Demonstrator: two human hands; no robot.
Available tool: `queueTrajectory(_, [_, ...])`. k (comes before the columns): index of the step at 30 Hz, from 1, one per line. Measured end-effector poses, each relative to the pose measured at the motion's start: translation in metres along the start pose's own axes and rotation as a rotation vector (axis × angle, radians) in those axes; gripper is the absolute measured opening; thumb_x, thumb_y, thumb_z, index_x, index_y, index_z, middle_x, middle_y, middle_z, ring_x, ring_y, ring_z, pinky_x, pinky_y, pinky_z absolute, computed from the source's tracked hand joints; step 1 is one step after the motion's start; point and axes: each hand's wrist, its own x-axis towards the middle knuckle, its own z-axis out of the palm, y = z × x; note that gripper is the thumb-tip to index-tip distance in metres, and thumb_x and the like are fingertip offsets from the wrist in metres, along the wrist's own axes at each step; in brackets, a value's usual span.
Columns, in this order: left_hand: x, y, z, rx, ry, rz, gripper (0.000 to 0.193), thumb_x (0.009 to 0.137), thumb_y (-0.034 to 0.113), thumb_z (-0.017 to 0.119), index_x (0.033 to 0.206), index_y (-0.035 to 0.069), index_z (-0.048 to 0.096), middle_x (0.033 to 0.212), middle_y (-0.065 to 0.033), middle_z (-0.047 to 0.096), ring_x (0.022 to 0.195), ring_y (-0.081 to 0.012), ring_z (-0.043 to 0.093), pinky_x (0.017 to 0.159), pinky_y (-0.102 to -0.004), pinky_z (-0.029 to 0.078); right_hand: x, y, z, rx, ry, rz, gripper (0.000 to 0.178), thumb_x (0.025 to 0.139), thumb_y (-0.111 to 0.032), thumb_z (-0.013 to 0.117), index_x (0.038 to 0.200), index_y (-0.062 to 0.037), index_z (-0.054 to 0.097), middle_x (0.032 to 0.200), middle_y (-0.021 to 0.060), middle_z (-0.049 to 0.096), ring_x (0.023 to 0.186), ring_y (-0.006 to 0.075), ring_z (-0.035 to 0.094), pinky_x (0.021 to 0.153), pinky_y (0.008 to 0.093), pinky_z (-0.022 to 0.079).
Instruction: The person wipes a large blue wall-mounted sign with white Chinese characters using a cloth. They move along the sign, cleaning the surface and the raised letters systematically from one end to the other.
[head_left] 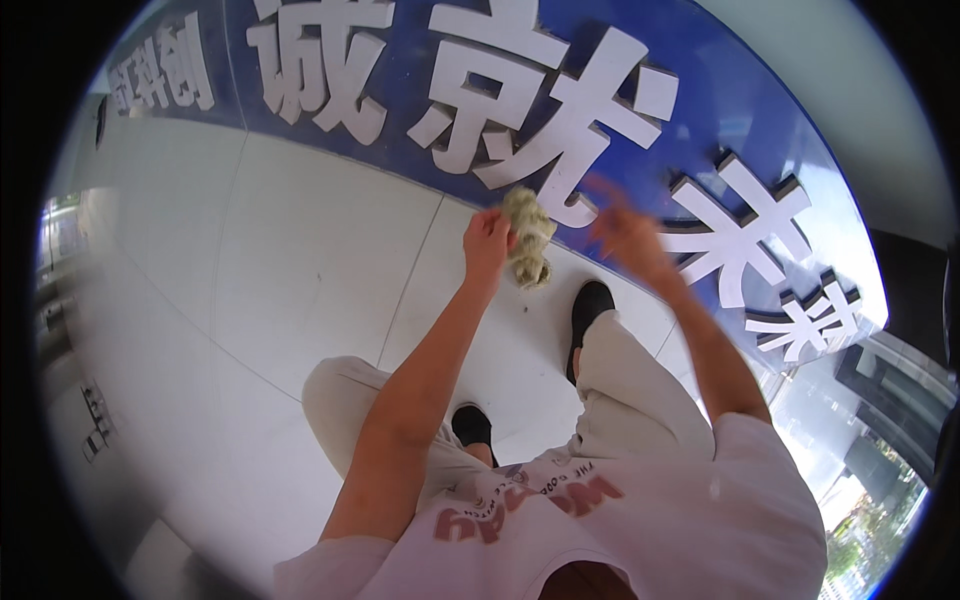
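Observation:
My left hand (487, 240) is closed with its fingers pinching the edge of a crumpled yellow-green cloth (530, 235). The cloth hangs in a lumpy bundle to the right of my fingers, in front of the blue wall panel's lower edge; its exact kind is hard to make out. To the right of the cloth and apart from it is my right hand (632, 240), raised and smeared by motion, so its fingers are unclear. Behind both hands stand large white raised characters (580, 130) on the blue panel (400, 100).
Pale floor tiles (320, 240) spread below the panel to the left. Beneath my hands are my black shoes (590, 310) and my bent knees in light trousers (640, 390). A bright glassy area (880, 480) lies at the right rim.

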Motion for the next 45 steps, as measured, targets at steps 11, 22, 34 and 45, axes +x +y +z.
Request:
queueTrajectory(11, [0.006,-0.010,0.077,0.733,0.091,0.869,0.066,0.087,0.014,0.067,0.143,0.000,0.034,0.131,-0.0247,0.050,0.114,-0.0408,0.052,0.096,-0.0471,0.043,0.184,-0.057,-0.257,-0.510,0.809,-0.432,0.040,0.096,-0.044,0.051,0.114,-0.0131,0.067,0.110,0.0157,0.067,0.106,0.0308,0.063,0.088,0.0393,0.050])
queueTrajectory(22, [0.038,-0.043,0.002,0.952,0.022,0.688,0.038,0.082,0.008,0.065,0.119,0.006,0.057,0.105,-0.0184,0.063,0.096,-0.0372,0.061,0.084,-0.0437,0.050,0.225,-0.044,-0.240,-0.670,0.603,0.050,0.055,0.097,-0.051,0.042,0.105,-0.0023,0.067,0.098,0.0240,0.068,0.097,0.0405,0.064,0.088,0.0465,0.047])
queueTrajectory(34, [0.015,0.007,0.089,0.285,0.229,0.533,0.050,0.086,0.019,0.066,0.131,0.001,0.051,0.113,-0.0168,0.064,0.101,-0.0292,0.064,0.087,-0.0372,0.051,0.232,-0.027,-0.251,-0.965,0.593,-0.053,0.054,0.099,-0.050,0.039,0.100,-0.0049,0.069,0.102,0.0226,0.067,0.098,0.0409,0.062,0.088,0.0503,0.048])
queueTrajectory(45, [0.005,0.009,0.053,-0.488,-0.194,-0.225,0.070,0.081,0.011,0.058,0.148,0.014,0.038,0.112,-0.0029,0.055,0.096,-0.0156,0.055,0.081,-0.0344,0.050,0.223,-0.037,-0.241,-1.058,0.545,-0.216,0.032,0.100,-0.030,0.042,0.114,-0.0094,0.061,0.101,0.0193,0.068,0.092,0.0401,0.065,0.083,0.0483,0.051])
